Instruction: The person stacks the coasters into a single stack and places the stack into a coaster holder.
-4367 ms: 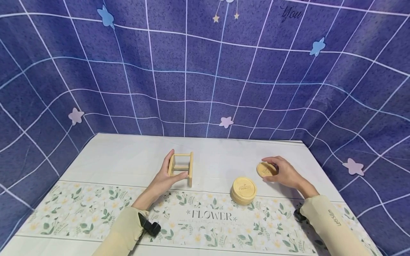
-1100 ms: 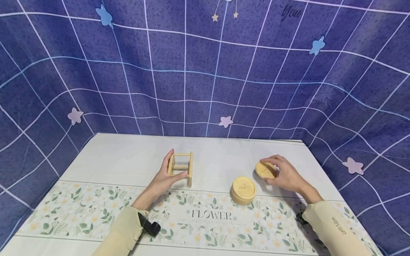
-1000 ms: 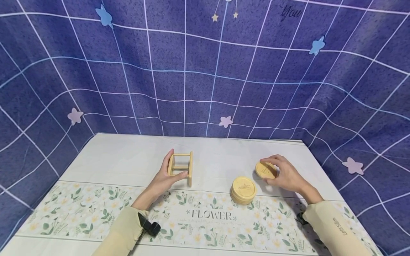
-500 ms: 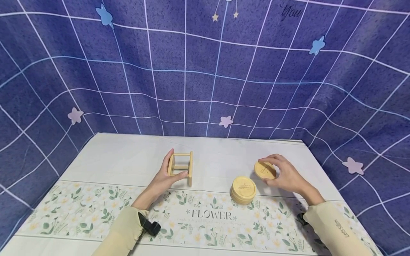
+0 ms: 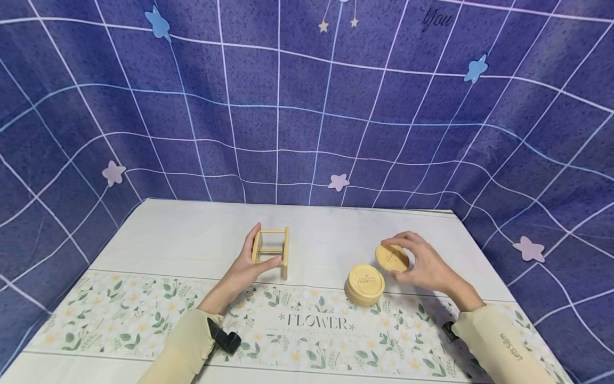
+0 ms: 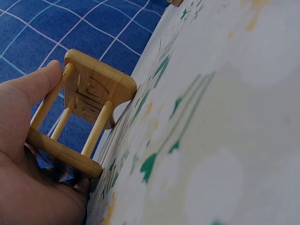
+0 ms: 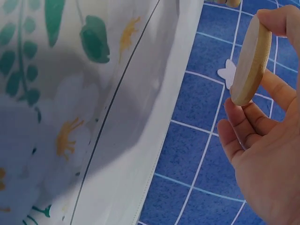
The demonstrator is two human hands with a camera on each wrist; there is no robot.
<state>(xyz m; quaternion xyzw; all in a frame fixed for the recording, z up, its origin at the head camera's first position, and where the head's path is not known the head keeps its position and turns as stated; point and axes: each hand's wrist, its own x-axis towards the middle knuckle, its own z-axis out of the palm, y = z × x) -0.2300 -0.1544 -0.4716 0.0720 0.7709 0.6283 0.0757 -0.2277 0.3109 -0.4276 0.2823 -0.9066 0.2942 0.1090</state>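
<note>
A small bamboo coaster holder, with end plates joined by thin dowels, stands on the table left of the middle. My left hand grips it from the left side, thumb across the near side. Carved letters show on one end plate in the left wrist view. On the right, my right hand pinches a round bamboo coaster between thumb and fingers. In the right wrist view this coaster is seen edge-on, raised off the cloth. Just left of it and nearer sits a stack of similar coasters.
A white cloth covers the table, with a flowered band printed "FLOWER" along the front. Behind and at both sides hangs a blue gridded curtain with stars.
My right hand has carried the coaster a little to the left, closer to the stack, and tilted it slightly. The left hand and the coaster holder have stayed in place.
</note>
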